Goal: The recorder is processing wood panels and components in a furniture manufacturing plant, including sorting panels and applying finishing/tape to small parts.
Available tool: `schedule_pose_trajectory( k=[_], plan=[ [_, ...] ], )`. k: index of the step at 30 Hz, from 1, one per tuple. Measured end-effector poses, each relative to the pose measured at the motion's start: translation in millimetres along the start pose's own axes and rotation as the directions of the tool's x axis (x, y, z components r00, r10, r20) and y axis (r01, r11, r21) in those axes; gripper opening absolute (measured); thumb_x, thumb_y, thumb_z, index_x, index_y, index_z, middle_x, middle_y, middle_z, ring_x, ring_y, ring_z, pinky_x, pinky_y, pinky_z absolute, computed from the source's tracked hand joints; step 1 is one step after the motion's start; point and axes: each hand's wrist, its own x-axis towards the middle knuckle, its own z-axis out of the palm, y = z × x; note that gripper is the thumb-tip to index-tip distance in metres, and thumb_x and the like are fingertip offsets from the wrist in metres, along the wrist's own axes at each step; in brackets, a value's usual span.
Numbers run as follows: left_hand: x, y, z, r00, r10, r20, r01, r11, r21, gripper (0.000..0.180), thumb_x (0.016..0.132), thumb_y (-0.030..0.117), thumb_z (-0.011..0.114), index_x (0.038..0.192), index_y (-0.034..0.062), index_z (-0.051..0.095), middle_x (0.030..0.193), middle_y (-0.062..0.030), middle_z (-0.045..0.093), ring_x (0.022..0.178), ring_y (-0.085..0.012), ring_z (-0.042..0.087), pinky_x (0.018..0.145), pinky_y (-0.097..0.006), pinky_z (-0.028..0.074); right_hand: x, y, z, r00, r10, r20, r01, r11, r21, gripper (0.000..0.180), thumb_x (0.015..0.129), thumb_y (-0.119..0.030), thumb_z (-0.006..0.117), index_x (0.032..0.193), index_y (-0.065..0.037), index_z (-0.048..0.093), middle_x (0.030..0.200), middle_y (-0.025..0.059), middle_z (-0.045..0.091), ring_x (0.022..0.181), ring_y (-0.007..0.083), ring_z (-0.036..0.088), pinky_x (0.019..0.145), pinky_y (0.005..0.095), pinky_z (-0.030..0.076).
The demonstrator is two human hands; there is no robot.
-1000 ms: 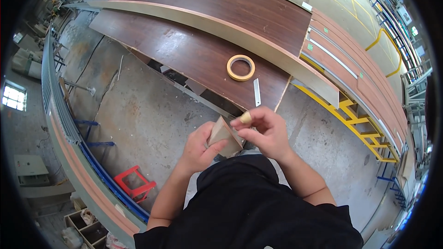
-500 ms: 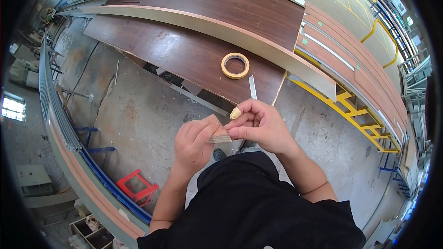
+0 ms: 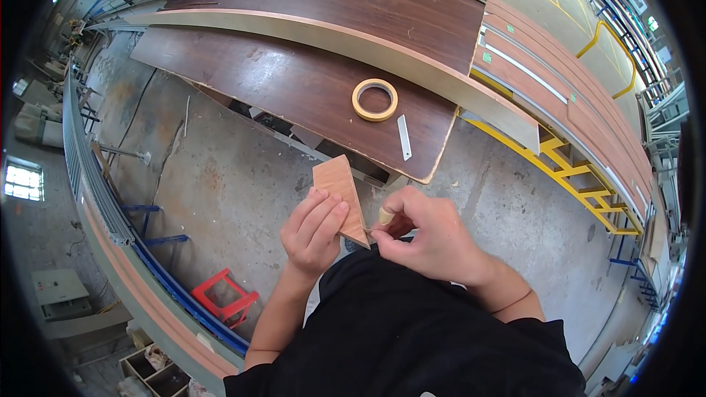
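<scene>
My left hand (image 3: 314, 234) grips a small wedge-shaped piece of wood-veneered board (image 3: 344, 184), fingers across its reddish face and the narrow end pointing down toward me. Beside the board's right edge, my right hand (image 3: 430, 235) is closed in a pinch; a thin pale sliver (image 3: 370, 230) shows between its fingertips and the edge. A yellowish covering wraps one of its fingertips. On the dark brown tabletop (image 3: 294, 95) beyond lie a yellow roll of tape (image 3: 358, 100) and, to its right, a bare snap-off knife blade (image 3: 404, 137).
A long upright board (image 3: 353, 43) runs across the table. To the right, a yellow metal frame (image 3: 581, 187) carries long brown panels (image 3: 559, 81). A red plastic stool (image 3: 223, 296) stands at lower left, by a rack of long profiles (image 3: 121, 250).
The board has turned: its broad face now shows, where its layered edge showed before. Both hands have moved slightly toward me, and the knife blade is now fully visible.
</scene>
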Motion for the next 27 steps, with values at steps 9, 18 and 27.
schedule_pose_trajectory(
  k=[9,18,27],
  plan=[
    [3,1,-10,1.0,0.003,0.012,-0.003,1.0,-0.03,0.019,0.076,-0.004,0.064,0.094,0.0029,0.069,0.096,-0.0104,0.068,0.095,-0.0291,0.065,0.086,-0.044,0.057,4,11,-10,0.984,0.148,0.097,-0.165,0.968,0.192,0.03,0.076,0.001,0.073,0.088,-0.004,0.047,0.081,0.0057,0.061,0.069,0.0091,0.065,0.063,0.0246,0.056],
    [8,-7,-15,0.999,0.034,0.016,-0.033,0.998,-0.047,0.02,0.074,-0.005,0.063,0.092,0.0005,0.069,0.095,-0.0126,0.068,0.098,-0.0324,0.065,0.088,-0.048,0.056,6,9,3,0.978,-0.092,0.188,0.063,0.986,0.153,0.032,0.078,-0.008,0.077,0.096,-0.004,0.051,0.084,0.008,0.062,0.076,0.0211,0.068,0.068,0.0303,0.055],
    [-5,0,-8,0.908,-0.379,0.178,0.384,0.584,-0.715,0.043,0.083,0.012,0.06,0.125,0.0031,0.054,0.129,-0.0145,0.055,0.117,-0.0353,0.057,0.101,-0.051,0.044,12,24,8,0.87,-0.474,0.135,0.474,0.88,0.037,0.022,0.074,-0.001,0.067,0.089,-0.004,0.052,0.076,0.01,0.057,0.069,0.0278,0.061,0.058,0.0375,0.049]
  ],
)
